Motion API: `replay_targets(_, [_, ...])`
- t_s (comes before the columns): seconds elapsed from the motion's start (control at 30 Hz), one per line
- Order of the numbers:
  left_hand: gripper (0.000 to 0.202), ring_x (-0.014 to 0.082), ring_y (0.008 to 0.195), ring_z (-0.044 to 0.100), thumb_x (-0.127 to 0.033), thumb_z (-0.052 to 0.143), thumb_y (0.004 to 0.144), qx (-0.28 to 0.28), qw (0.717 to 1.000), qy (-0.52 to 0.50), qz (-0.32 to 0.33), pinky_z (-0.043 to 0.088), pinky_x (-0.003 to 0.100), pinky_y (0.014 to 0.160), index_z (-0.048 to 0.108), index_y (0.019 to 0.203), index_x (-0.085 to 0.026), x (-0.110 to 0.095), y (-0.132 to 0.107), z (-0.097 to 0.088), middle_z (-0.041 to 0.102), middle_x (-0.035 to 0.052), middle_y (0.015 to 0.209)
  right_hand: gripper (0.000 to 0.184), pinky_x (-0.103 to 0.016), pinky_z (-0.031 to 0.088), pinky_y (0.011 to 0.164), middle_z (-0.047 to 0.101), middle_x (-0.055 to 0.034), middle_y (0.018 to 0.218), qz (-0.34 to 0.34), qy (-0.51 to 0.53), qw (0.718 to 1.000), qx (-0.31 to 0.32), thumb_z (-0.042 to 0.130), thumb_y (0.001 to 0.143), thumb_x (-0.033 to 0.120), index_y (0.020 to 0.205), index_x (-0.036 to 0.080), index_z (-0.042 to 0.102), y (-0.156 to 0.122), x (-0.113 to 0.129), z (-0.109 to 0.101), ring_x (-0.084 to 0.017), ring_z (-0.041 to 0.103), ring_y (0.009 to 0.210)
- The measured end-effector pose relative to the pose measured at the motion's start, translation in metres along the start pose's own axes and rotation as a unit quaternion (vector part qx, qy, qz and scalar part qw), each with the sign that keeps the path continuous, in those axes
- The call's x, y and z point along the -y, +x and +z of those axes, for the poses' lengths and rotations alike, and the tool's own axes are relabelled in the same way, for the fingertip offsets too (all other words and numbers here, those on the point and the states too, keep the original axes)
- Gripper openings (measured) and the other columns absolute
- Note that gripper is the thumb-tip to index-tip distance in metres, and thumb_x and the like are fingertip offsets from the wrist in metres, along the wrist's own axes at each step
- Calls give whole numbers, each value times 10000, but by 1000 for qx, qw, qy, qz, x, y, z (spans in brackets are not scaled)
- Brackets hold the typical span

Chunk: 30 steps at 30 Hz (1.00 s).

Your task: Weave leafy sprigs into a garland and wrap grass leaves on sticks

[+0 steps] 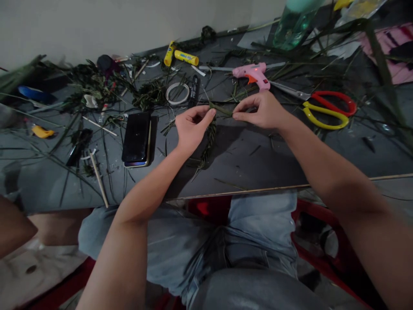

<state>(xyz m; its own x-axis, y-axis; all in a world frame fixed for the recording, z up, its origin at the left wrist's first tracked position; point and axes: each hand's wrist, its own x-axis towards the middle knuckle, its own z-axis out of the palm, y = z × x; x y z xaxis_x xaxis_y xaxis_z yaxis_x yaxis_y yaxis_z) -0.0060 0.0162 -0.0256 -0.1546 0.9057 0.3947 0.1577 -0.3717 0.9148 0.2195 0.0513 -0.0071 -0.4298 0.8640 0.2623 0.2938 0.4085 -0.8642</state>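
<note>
Between my two hands stretches a green leaf strip [223, 111], held above the table near its front edge. My left hand [192, 125] pinches its left end between thumb and forefinger. The other end is pinched in the fingertips of my right hand [260, 111]. A braided length of green leaf [208, 146] hangs or lies just below my left hand; whether it joins the strip I cannot tell. Right behind my right hand lies a pink glue gun [253, 73] with an orange trigger. Scissors [325, 107] with one red and one yellow handle rest to its right.
Left of my arm are stacked phones [137, 137]. Behind my left hand lie a tape roll [177, 93], a black marker [193, 90] and yellow tubes [186, 57]. A green bottle [295, 26] stands at the back right. Leaf scraps litter the table [258, 168]. Another person's leg [58, 224] shows at left.
</note>
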Motion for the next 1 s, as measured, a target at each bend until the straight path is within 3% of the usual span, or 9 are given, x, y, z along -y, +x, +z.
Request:
replay_targets(0.2, [293, 126, 689, 673, -472, 859, 709, 61, 998, 9, -5, 549, 257, 653, 777, 754, -194, -8, -8, 6, 755, 16, 743, 312, -362, 581, 796, 754, -64, 936, -28, -16, 997, -74, 775, 811, 486, 982, 227, 751, -6, 14, 22, -205, 694, 865])
replay_targets(0.37, [235, 139, 708, 698, -415, 862, 711, 105, 994, 22, -23, 566, 264, 683, 793, 755, -194, -17, -16, 10, 785, 32, 757, 323, -368, 565, 818, 732, -56, 861, -34, -7, 998, -60, 786, 792, 520, 853, 209, 721, -7, 15, 36, -197, 674, 835])
replay_targets(0.63, [251, 133, 700, 689, -418, 900, 666, 87, 994, -18, -56, 567, 273, 669, 792, 752, -208, -8, -12, 9, 766, 6, 747, 454, -295, 447, 548, 624, -26, 601, 46, 69, 996, -14, 859, 666, 620, 728, 194, 716, -3, 8, 21, -146, 545, 596])
replay_targets(0.83, [333, 104, 637, 640, -535, 848, 712, 67, 991, -71, -89, 503, 242, 581, 772, 703, -211, -6, -13, 9, 694, -18, 672, 459, -307, 451, 554, 687, -48, 679, 44, 68, 996, -26, 855, 648, 640, 719, 203, 735, -5, 12, 19, -163, 574, 628])
replay_targets(1.0, [375, 101, 595, 603, -568, 879, 648, 59, 991, -71, -96, 476, 244, 548, 763, 666, -211, -5, -9, 9, 679, -19, 633, 465, -305, 482, 578, 690, -59, 693, 57, 69, 995, -35, 862, 653, 623, 742, 185, 733, -2, 1, 25, -162, 582, 644])
